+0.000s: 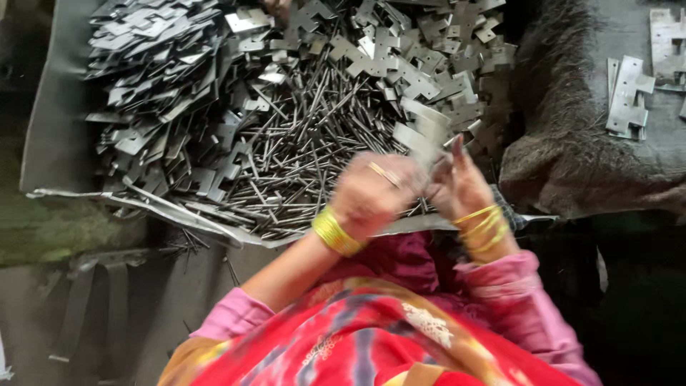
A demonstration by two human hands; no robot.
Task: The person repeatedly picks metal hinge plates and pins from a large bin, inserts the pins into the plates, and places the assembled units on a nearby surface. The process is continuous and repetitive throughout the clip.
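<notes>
Item 1, nearest you: your lap, draped in bright pink and red patterned cloth (371,336), at six o'clock.

Item 2: your left hand (371,193), yellow bangles at the wrist and a ring on one finger, curled closed. The fingers are turned away from view, so what they pinch cannot be told, though they meet your other hand at the plate.

Item 3: your right hand (461,187), also bangled, fingers pinched narrow on a flat grey stamped metal plate (421,136). The plate is blurred; it rises from the fingertips toward eleven o'clock, its long axis running roughly from five to eleven. Your right hand is the one that plainly carries it, with the left just beside at nine o'clock, touching or nearly so.

Item 4: a heap of thin dark steel pins (300,157), lying directly beyond both hands at twelve o'clock, closest to your left.

Item 5: a mound of notched grey metal plates (157,64) wrapping the pins from nine round to one o'clock, all on a bent sheet-metal tray (50,143).

Item 6, farthest right: a coarse dark fibre mat (564,157) at two o'clock, with a few assembled pale metal hinges (629,96) on the grey surface past it.
</notes>
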